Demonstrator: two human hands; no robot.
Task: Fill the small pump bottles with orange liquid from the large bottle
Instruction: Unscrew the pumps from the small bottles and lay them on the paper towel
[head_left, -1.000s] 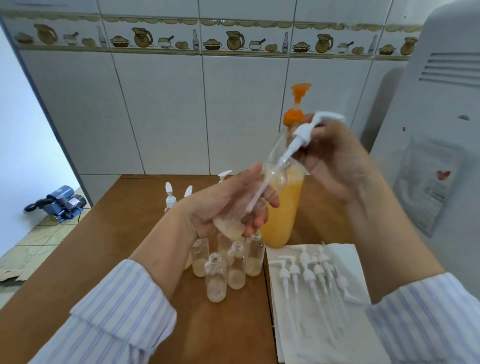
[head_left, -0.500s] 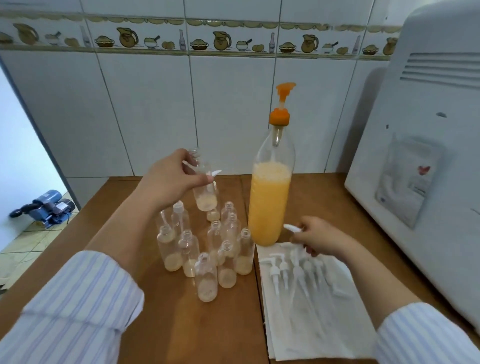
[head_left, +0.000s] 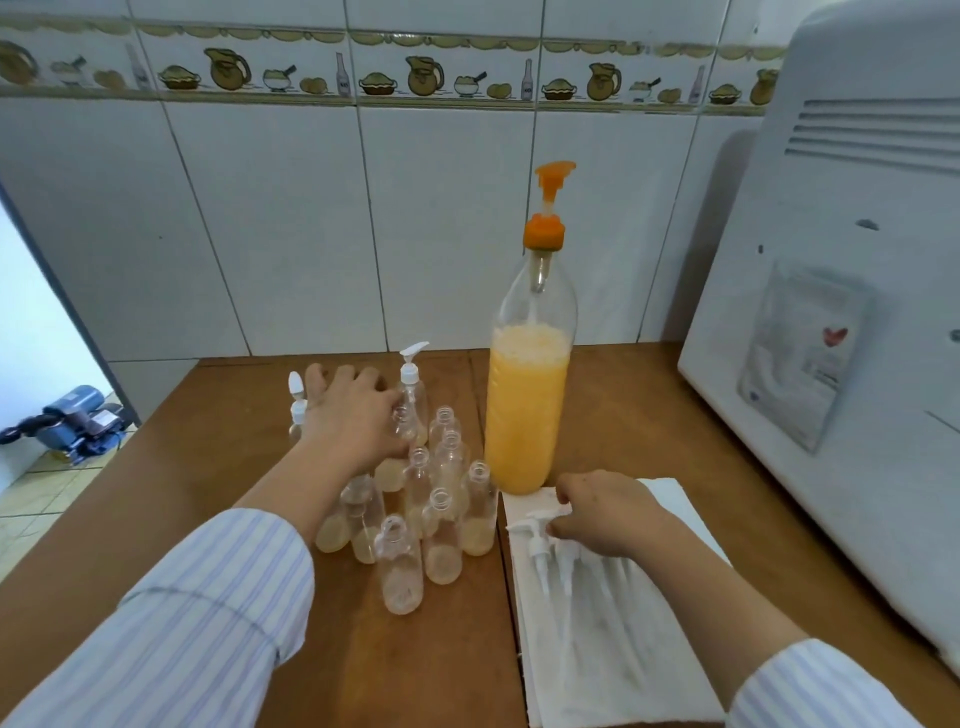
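The large clear bottle (head_left: 524, 415) with an orange pump top is about half full of orange liquid and stands upright on the brown table (head_left: 218, 457). Left of it is a cluster of several uncapped small bottles (head_left: 441, 535), each with a little pale liquid at the bottom. A capped small bottle (head_left: 413, 387) stands at the back of the cluster, and another capped bottle (head_left: 297, 410) at its far left. My left hand (head_left: 353, 415) hovers over the back of the cluster with fingers spread, its thumb side against an uncapped bottle. My right hand (head_left: 602, 512) pinches a white pump head (head_left: 537, 525) lying on the white paper towel (head_left: 597, 665).
More white pump heads lie under my right hand on the towel. A large white appliance (head_left: 831, 364) fills the right side. A tiled wall (head_left: 291, 234) backs the table. The table's left edge drops to the floor, where a blue machine (head_left: 78, 415) sits.
A second ago both hands held a small bottle raised while fitting its pump. My left hand then set that capped bottle down at the back. My right hand dropped to the towel and closed on another pump head.
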